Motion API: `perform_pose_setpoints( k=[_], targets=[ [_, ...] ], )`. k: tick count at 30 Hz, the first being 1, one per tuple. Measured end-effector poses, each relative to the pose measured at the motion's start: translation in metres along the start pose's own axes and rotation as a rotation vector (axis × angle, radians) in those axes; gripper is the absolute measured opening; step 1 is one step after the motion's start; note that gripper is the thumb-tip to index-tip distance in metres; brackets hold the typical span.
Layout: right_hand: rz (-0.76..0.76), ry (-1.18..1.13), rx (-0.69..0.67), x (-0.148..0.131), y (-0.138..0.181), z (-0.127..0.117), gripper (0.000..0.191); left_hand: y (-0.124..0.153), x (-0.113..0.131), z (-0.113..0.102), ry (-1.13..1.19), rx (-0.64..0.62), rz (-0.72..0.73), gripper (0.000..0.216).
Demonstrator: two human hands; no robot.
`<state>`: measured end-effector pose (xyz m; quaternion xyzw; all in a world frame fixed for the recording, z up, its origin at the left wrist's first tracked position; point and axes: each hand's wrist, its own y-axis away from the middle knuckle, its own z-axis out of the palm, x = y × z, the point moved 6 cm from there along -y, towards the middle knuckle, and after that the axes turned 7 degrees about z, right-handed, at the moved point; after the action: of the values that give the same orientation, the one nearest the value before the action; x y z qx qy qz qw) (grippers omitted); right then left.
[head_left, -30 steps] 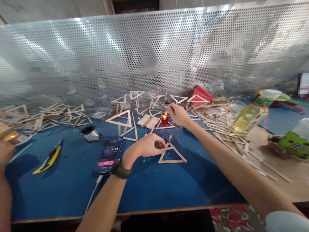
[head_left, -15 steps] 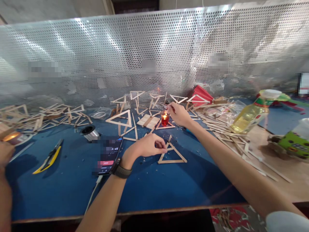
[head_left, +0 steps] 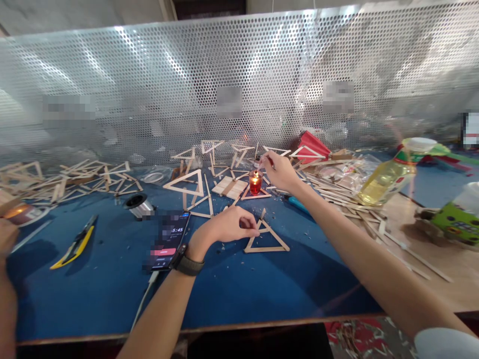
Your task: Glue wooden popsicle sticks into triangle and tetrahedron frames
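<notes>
Candle glass [head_left: 255, 187] w/ flame [head_left: 256, 176] stands behind stick triangle [head_left: 267, 249], phone [head_left: 174, 234] and metal spool [head_left: 144, 209] at its left; blue tabletop [head_left: 232, 304] below, perforated metal panel [head_left: 149, 89] at back. Triangle rests on tabletop, apex pointing away, base running L to R; L hand [head_left: 230, 224] pinches its left side, R hand [head_left: 280, 172] is pinched nr flame, what it holds unclear

Head-worn view, forward and down

Near centre, the candle glass [head_left: 255, 188] glows red. The perforated panel [head_left: 239, 60] shows dotted silver at twelve o'clock, the bottle [head_left: 387, 182] pale yellow with a white cap [head_left: 421, 144] at three, the stick triangle [head_left: 267, 249] pale tan at five, the tabletop [head_left: 239, 296] blue at six.
</notes>
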<state>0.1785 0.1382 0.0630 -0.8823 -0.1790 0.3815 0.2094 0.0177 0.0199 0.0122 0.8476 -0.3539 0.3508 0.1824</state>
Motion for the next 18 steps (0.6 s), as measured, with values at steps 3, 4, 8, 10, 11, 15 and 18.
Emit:
perform_pose_setpoints(
  k=[3,4,8,10,11,15,18],
  targets=[
    [0.004,-0.101,-0.007,-0.006,-0.002,-0.005,0.027,0.000,0.001,0.000,-0.016,0.002,0.018,0.021],
    [0.010,-0.131,-0.026,-0.007,-0.002,-0.006,0.027,0.000,0.001,0.000,-0.021,0.003,0.024,0.020],
    [0.017,-0.198,-0.227,-0.018,-0.001,-0.006,0.028,0.000,0.001,0.001,-0.027,-0.005,0.046,0.018],
    [-0.014,-0.164,-0.288,-0.026,0.001,-0.010,0.027,0.000,0.001,0.001,-0.023,-0.006,0.060,0.018],
    [-0.038,-0.124,-0.285,-0.030,0.002,-0.014,0.026,0.000,0.001,0.002,-0.021,-0.007,0.065,0.018],
    [-0.102,0.104,-0.227,-0.044,0.005,-0.031,0.021,0.000,0.000,0.002,-0.027,-0.006,0.064,0.016],
    [-0.112,0.200,-0.267,-0.048,0.006,-0.034,0.024,0.000,0.000,0.002,-0.030,-0.004,0.066,0.015]
  ],
)
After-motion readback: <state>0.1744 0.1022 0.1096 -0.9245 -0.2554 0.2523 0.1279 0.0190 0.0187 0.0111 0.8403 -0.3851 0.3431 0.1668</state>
